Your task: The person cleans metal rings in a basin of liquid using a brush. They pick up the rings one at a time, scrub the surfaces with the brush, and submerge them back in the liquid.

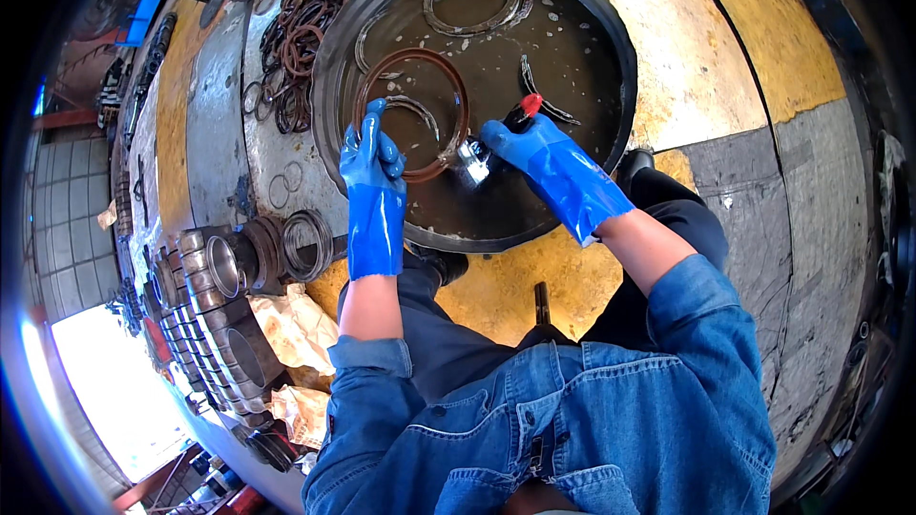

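My left hand [370, 151], in a long blue rubber glove, grips a brown ring [464, 113] at its left edge and holds it up over a round black tub [625, 67]. Closed around a black and red handle [523, 113] is my gloved right hand [527, 145]. The handle belongs to what looks like a scraper, whose shiny metal blade [473, 158] meets or lies very near the ring's lower right edge. Brown, murky liquid [563, 48] fills the tub. A metal ring [431, 11] and a curved piece [527, 76] lie in it.
A heap of dark brown rings [303, 33] lies left of the tub. Stacked metal rings [205, 277] and thin rings [307, 243] stand at the lower left, beside crumpled brown paper [296, 329]. My legs flank the tub's near side.
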`<control>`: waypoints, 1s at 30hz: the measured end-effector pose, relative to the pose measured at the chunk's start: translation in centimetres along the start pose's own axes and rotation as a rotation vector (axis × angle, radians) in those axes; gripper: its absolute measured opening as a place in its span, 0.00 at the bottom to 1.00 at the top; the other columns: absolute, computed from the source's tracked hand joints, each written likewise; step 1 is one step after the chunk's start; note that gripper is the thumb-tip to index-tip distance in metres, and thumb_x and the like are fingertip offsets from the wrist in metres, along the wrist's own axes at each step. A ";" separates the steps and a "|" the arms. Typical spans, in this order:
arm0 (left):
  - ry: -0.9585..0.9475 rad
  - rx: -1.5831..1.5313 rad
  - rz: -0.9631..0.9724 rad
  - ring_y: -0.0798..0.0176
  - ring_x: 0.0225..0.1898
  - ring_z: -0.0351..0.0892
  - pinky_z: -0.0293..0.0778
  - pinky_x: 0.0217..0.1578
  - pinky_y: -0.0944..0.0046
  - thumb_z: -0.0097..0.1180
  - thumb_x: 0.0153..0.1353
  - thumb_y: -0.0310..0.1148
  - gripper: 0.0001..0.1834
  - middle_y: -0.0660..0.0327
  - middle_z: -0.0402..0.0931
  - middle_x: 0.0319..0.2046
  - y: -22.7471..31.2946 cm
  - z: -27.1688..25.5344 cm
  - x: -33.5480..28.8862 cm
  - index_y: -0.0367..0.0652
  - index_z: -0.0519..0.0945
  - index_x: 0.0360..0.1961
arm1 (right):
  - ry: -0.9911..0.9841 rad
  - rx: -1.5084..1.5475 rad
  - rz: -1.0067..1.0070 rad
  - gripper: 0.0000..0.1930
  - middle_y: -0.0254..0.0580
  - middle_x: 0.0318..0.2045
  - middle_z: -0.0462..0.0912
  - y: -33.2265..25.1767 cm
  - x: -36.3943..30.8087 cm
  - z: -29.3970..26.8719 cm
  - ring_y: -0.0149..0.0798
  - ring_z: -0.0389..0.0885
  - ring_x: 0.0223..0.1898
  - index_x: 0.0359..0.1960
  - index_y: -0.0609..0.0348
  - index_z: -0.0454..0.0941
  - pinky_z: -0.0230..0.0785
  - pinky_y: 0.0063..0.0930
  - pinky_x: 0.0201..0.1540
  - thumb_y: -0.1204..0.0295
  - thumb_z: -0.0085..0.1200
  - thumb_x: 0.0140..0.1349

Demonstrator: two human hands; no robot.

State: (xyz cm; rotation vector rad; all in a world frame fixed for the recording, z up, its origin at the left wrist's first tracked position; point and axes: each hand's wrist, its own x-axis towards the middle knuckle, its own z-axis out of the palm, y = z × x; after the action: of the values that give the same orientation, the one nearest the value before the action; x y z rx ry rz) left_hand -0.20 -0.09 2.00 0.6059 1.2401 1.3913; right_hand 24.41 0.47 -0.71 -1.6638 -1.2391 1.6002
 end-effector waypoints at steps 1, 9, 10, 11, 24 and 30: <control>0.034 0.032 0.016 0.73 0.14 0.60 0.57 0.16 0.69 0.57 0.75 0.38 0.19 0.70 0.68 0.16 -0.2 0.0 0.1 0.39 0.80 0.61 | -0.007 -0.035 0.020 0.17 0.46 0.30 0.86 -0.4 -0.4 -0.2 0.39 0.85 0.34 0.36 0.61 0.85 0.76 0.34 0.41 0.57 0.59 0.62; 0.072 0.097 0.015 0.73 0.16 0.61 0.56 0.18 0.68 0.56 0.75 0.44 0.23 0.70 0.69 0.18 -0.1 0.4 0.8 0.39 0.78 0.62 | -0.027 -0.078 -0.118 0.14 0.40 0.28 0.87 -0.9 -0.8 -1.4 0.33 0.84 0.31 0.33 0.60 0.86 0.76 0.31 0.40 0.61 0.60 0.65; 0.067 0.092 0.022 0.73 0.16 0.60 0.57 0.19 0.68 0.55 0.75 0.46 0.24 0.71 0.69 0.18 -0.3 0.5 0.7 0.39 0.78 0.62 | -0.113 0.014 -0.178 0.13 0.39 0.27 0.87 -1.2 -1.0 -1.1 0.31 0.83 0.31 0.34 0.60 0.86 0.76 0.30 0.40 0.62 0.59 0.66; 0.063 0.089 0.032 0.73 0.16 0.60 0.57 0.19 0.68 0.55 0.76 0.48 0.25 0.71 0.68 0.18 -0.4 0.7 0.5 0.39 0.78 0.62 | -0.199 0.109 -0.241 0.12 0.38 0.27 0.87 -1.8 -1.3 -0.8 0.28 0.83 0.30 0.34 0.60 0.86 0.75 0.29 0.39 0.63 0.59 0.66; -0.115 0.092 -0.121 0.73 0.17 0.67 0.61 0.17 0.71 0.53 0.76 0.51 0.25 0.68 0.72 0.18 -0.2 0.8 -0.8 0.40 0.80 0.59 | 0.309 -0.430 -0.664 0.12 0.46 0.41 0.89 0.1 1.1 -0.4 0.55 0.87 0.44 0.47 0.45 0.87 0.80 0.43 0.48 0.61 0.63 0.64; -0.125 0.205 -0.062 0.72 0.16 0.70 0.65 0.17 0.72 0.54 0.76 0.48 0.24 0.65 0.76 0.20 -0.8 0.9 -0.5 0.39 0.82 0.58 | 0.313 -0.636 -0.249 0.13 0.48 0.41 0.88 0.5 1.2 -1.1 0.55 0.87 0.42 0.46 0.45 0.87 0.80 0.45 0.47 0.58 0.62 0.63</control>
State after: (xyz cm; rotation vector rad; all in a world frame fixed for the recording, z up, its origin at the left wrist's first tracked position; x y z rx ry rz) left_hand 1.03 -0.39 1.74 0.7772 1.2979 1.1656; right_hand 25.44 1.49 -1.52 -1.9263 -1.8072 0.7917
